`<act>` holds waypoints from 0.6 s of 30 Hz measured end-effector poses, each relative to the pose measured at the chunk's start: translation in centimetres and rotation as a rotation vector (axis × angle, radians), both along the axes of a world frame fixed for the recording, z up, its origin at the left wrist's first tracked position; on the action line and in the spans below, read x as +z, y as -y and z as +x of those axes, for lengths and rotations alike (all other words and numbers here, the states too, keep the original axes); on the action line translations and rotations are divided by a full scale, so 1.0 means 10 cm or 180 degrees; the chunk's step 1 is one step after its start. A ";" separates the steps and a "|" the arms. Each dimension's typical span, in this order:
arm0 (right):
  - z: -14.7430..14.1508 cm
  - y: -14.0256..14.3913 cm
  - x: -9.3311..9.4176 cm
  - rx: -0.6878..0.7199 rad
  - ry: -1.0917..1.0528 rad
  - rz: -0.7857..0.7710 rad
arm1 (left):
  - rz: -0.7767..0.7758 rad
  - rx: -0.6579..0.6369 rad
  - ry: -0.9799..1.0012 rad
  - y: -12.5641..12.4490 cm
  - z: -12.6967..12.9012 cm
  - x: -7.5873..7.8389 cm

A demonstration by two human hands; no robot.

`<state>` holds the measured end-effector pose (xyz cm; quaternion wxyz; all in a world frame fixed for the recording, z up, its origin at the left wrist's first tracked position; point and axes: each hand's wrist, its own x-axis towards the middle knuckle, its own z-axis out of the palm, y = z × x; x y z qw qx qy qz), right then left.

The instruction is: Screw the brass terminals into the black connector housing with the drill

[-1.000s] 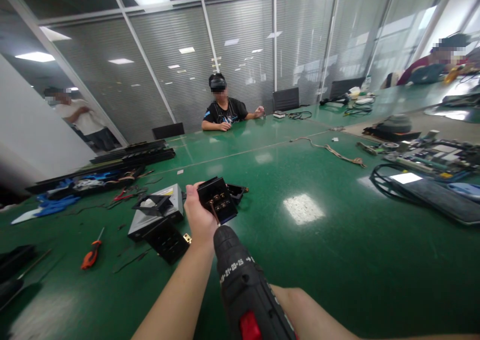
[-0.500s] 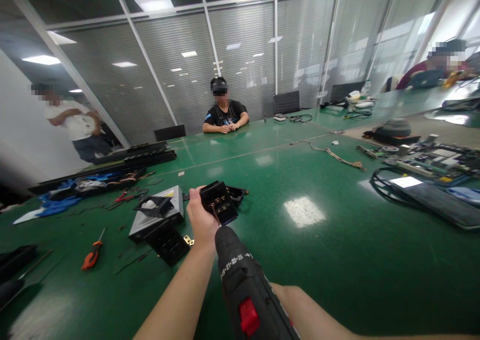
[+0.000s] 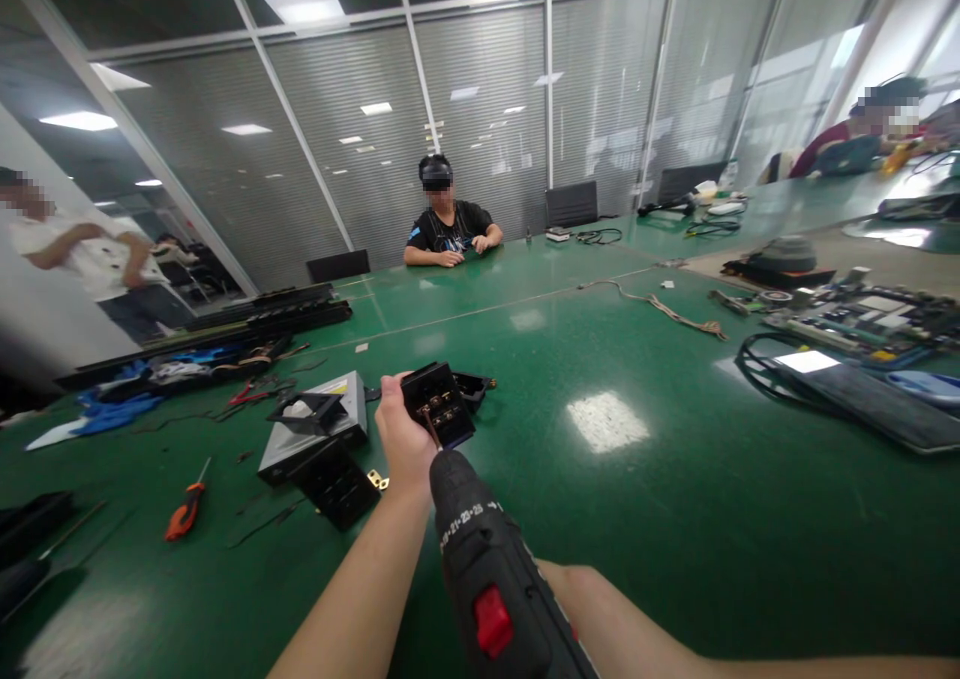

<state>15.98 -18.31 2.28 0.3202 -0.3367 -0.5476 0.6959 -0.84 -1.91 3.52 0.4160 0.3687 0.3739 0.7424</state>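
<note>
Little moved since earlier frames: view dipped slightly, bystander at far left shifted further left, drill and part much as they were.
Orange screwdriver lies on surface, unused; grey box just left of hand.
Left hand: fingers clamped on black part, raised above surface.
Drill bit seated in part's face, likely on screw; tip too small to confirm.
Right hand mostly hidden behind drill; grip cannot be told.
Advice: keep bit square to screw, brace part firmly, press straight, trigger slow.

Glass-walled office; long green table, scattered tools.
</note>
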 end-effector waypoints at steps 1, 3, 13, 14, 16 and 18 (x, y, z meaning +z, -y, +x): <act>0.00 0.00 -0.02 0.0003 0.0003 0.0001 | -0.0007 0.0029 -0.0005 0.00 0.00 0.01; -0.01 0.00 -0.06 -0.0011 0.0055 0.0006 | -0.0024 0.0065 0.0005 0.00 0.01 0.02; 0.00 -0.01 0.03 -0.0051 0.0211 0.0087 | -0.0005 0.0000 0.0009 -0.01 0.00 0.04; -0.01 0.00 0.03 -0.0039 0.0166 0.0089 | -0.0004 0.0007 0.0015 -0.01 0.00 0.03; -0.01 0.00 0.00 -0.0027 0.0072 0.0057 | -0.0013 0.0008 0.0045 -0.02 -0.01 0.01; -0.01 0.00 -0.04 -0.0056 0.0057 0.0024 | 0.0009 -0.0017 0.0067 -0.04 -0.02 -0.01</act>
